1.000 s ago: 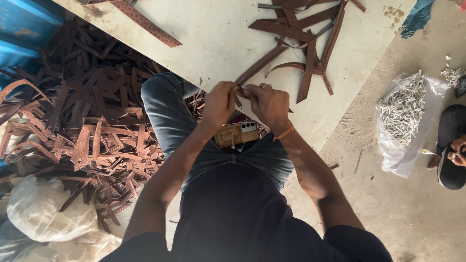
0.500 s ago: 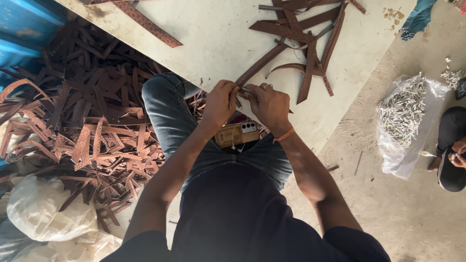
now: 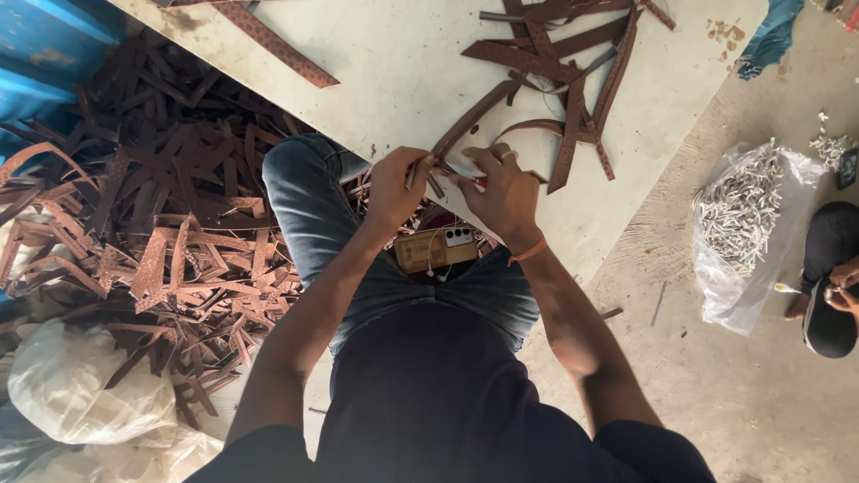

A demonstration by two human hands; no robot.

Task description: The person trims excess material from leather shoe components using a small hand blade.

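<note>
My left hand [image 3: 398, 183] and my right hand [image 3: 501, 192] meet at the near edge of a pale board [image 3: 403, 72]. Both pinch the end of one long brown leather strap [image 3: 470, 121] that runs up and away over the board. A small metal piece shows between the fingers, too small to name. My right wrist wears an orange band. Further up the board lies a loose heap of brown straps [image 3: 573, 63].
A large pile of brown straps [image 3: 152, 241] covers the floor on the left. A phone with earphones [image 3: 436, 249] rests on my lap. White sacks [image 3: 89, 394] lie lower left, a clear bag of metal parts [image 3: 747, 224] right. Another person's hand [image 3: 841, 291] shows far right.
Both hands stay at the strap's end with only small finger movements. Nothing else has moved.
</note>
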